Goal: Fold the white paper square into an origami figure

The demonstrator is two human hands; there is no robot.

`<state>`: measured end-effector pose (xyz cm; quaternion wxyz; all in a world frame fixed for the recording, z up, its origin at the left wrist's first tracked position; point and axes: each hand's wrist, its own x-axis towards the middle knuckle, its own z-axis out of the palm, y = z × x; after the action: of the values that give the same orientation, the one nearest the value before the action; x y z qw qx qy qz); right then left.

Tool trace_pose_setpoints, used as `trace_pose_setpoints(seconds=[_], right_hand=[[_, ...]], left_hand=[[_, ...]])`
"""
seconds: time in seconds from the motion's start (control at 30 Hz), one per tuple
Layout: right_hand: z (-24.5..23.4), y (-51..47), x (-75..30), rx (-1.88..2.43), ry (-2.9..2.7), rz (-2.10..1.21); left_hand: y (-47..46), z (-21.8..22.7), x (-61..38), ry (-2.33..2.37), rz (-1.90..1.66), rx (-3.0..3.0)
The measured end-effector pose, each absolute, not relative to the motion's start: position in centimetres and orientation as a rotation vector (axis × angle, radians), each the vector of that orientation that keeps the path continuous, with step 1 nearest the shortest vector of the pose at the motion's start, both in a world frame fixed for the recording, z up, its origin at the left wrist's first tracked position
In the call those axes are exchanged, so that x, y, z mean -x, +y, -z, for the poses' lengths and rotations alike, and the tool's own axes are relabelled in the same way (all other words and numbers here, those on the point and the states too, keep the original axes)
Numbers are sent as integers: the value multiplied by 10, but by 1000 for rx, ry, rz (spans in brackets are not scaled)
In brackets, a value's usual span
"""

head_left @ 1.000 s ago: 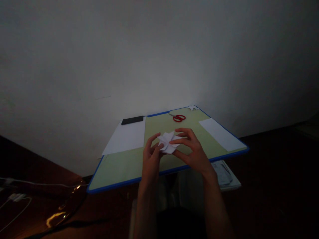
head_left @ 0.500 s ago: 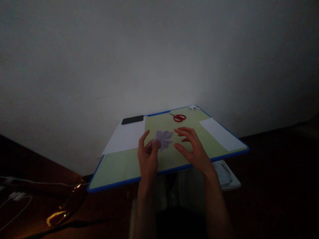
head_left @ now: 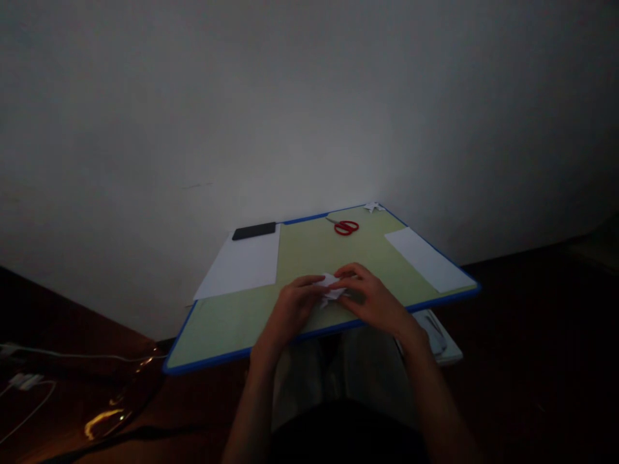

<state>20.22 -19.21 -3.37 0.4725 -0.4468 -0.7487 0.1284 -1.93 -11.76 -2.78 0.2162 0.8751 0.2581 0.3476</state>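
Folded white paper: the pointed, creased piece (head_left: 334, 294) sits between the two grips, directly right of the left grip (head_left: 294, 301) and directly left of the right grip (head_left: 371, 298).
Left grip: closed on the paper's left side, fingers reaching across from the left; the thumb's exact contact is too dark to make out.
Right grip: clamped on the paper's right side, forefinger over the top, with a gap showing inside the curl of the hand.
Nearer hand: neither by any clear margin, since both touch the paper.
Paper's long axis: cannot be told; fingers cover much of the outline, and only a few points show at the near edge.
Green counter: the blue-edged top (head_left: 217, 338) lies beneath both grips; whether the paper rests on it or is held just above is unclear.
Red-handled scissors: beyond the grips (head_left: 345, 227), well apart, blades angled to the far left.
Small paper star: beyond and right of the right grip (head_left: 373, 207), at the far corner.
Left white sheet: beyond and left of the left grip (head_left: 242, 267), black slab (head_left: 254, 231) on its far end.
Right white sheet: right of the right grip (head_left: 430, 259), well apart.
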Motion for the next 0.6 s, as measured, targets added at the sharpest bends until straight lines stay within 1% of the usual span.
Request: trace_pose_setpoints(seconds=[0.1,0.2,0.27,0.33,0.47,0.6], right_hand=[[38,-192,-200,1110,-1952,-218],[36,-195,-196,1167,-2066,-105],[32,-196,-193,1217,-2134,-19],[28,-198,-190,1242,-2197,49],[24,-196,-186,1231,-2296,103],[22,-192,-184,1232,-2369,132]], left_hand=[[-116,33,28,732,-929,-2548],[-124,29,34,693,-988,-2624],[-134,24,37,744,-1029,-2642],[-144,20,38,822,-998,-2670],[-152,21,37,868,-877,-2686],[-145,26,38,860,-857,-2669]])
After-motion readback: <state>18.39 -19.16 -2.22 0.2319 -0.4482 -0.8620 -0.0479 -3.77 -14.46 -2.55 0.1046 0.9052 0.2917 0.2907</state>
